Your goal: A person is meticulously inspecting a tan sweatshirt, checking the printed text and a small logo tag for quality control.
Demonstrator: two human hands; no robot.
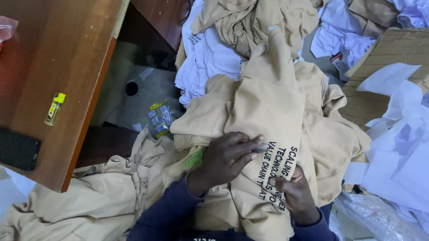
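I see my left hand [227,158] pressed flat, fingers spread, on a tan shirt [268,138] across my lap; my right hand [297,195] pinches its printed edge. I judge it half-smoothed, more tan shirts [260,14] heaped untouched beyond.

Viewpoint: the single head camera looked steeply down from above the person's own chest.
Distance: close, the left hand [224,158] and right hand [297,195] low in frame.
Beyond the grip: the wooden desk [55,51] lay left, the cardboard [401,62] upper right.
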